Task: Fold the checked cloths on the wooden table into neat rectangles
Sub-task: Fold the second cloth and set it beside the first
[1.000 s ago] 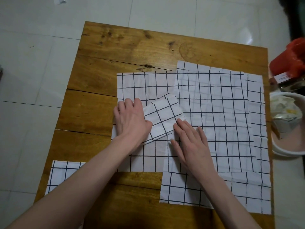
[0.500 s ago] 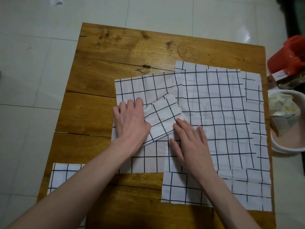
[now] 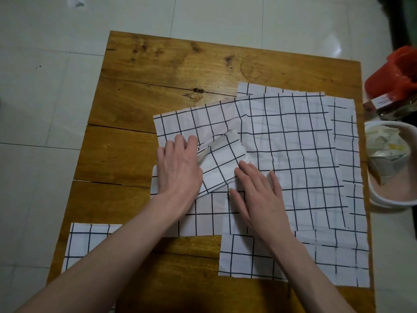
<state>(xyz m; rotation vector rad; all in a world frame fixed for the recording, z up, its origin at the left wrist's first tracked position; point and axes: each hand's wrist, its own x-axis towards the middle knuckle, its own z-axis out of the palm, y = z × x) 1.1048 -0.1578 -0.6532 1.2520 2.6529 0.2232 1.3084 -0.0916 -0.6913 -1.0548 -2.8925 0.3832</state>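
Several white cloths with black checks lie overlapping on the wooden table [image 3: 158, 71]. A small folded cloth [image 3: 222, 162] sits tilted on top of a larger cloth [image 3: 196, 118] whose far edge slants. My left hand [image 3: 178, 168] presses flat on the folded piece's left side, fingers together. My right hand [image 3: 257, 195] lies flat against its near right edge, fingers spread. A big cloth [image 3: 300, 154] covers the right half of the table. Another cloth [image 3: 248, 256] lies at the near right, and one [image 3: 88, 242] at the near left edge.
A white bowl [image 3: 379, 199] with crumpled wrappers stands on the floor beyond the table's right edge, with a red container [image 3: 392, 75] behind it. White floor tiles surround the table. Bare wood shows at the far and left parts.
The larger cloth under my left hand has rotated, so its far edge now slants up to the right. The folded piece's upper left edge has lifted slightly. Both hands stay in place.
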